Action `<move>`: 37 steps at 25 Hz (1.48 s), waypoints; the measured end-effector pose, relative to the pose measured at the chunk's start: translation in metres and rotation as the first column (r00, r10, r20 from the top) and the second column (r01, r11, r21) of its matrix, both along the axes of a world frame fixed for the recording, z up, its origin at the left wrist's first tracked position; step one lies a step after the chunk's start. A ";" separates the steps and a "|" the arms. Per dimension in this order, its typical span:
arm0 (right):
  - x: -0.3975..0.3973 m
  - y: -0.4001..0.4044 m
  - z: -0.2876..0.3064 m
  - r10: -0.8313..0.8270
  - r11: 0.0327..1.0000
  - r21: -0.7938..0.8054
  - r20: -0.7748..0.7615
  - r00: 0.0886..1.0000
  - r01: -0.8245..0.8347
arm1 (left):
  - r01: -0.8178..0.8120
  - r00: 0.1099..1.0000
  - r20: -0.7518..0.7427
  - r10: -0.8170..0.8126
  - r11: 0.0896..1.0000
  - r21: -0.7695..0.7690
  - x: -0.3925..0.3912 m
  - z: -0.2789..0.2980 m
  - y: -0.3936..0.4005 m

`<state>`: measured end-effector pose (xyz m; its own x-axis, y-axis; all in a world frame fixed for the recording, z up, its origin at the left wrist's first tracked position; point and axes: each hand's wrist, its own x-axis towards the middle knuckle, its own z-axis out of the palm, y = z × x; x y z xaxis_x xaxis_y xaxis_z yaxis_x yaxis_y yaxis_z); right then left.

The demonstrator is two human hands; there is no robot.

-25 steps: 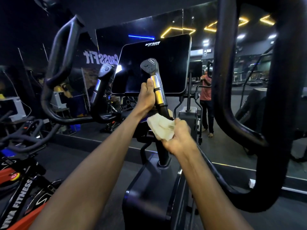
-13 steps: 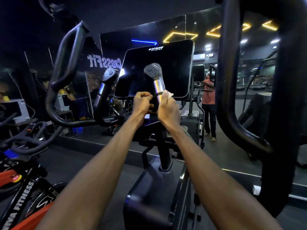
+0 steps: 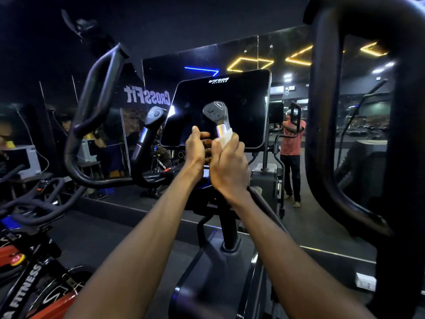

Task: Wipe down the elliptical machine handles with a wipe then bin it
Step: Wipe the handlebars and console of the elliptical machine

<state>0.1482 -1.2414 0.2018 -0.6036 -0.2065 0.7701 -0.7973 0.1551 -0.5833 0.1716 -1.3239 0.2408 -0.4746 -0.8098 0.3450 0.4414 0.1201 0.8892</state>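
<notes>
Here, two hands [image 3: 197,150] [image 3: 228,165], one wipe [image 3: 224,140], one handle [image 3: 217,117].

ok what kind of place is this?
Almost certainly a gym: an elliptical console and handle ahead, spin bikes at left, a mirrored wall reflecting "CrossFit".
</notes>
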 end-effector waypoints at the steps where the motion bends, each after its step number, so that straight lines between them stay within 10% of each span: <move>1: -0.005 0.003 -0.014 0.016 1.000 0.005 0.017 1.000 -0.016 | 0.000 1.000 0.007 0.000 1.000 0.014 0.002 -0.002 -0.003; 6: -0.026 -0.015 0.051 0.145 0.982 0.051 0.410 0.900 -0.182 | 0.032 0.999 0.026 -0.032 0.999 0.004 0.003 0.001 -0.005; 11: 0.005 0.006 -0.008 -0.054 0.986 0.152 -0.134 0.990 0.074 | 0.020 1.000 0.009 -0.019 1.000 -0.017 0.003 0.000 -0.014; 16: -0.011 -0.018 0.062 0.103 0.982 0.129 0.249 0.963 -0.138 | 0.090 0.996 -0.016 -0.091 0.996 -0.019 0.000 0.014 -0.014; 20: -0.001 -0.011 0.032 -0.061 0.983 0.168 -0.123 0.991 0.081 | 0.154 0.984 -0.101 -0.149 0.987 0.041 -0.004 0.014 -0.018; 25: -0.013 -0.028 0.074 0.037 0.991 0.128 0.088 0.995 -0.049 | 0.194 0.976 -0.122 -0.182 0.977 0.089 0.001 0.013 -0.019; 30: -0.013 -0.022 0.035 -0.067 0.970 0.207 -0.281 0.957 0.129 | 0.223 0.967 -0.148 -0.206 0.969 0.103 0.009 0.009 -0.028; 37: -0.028 -0.037 0.048 -0.142 0.936 0.236 -0.429 0.892 0.262 | 0.234 0.971 -0.082 -0.224 0.964 0.127 0.008 -0.005 -0.031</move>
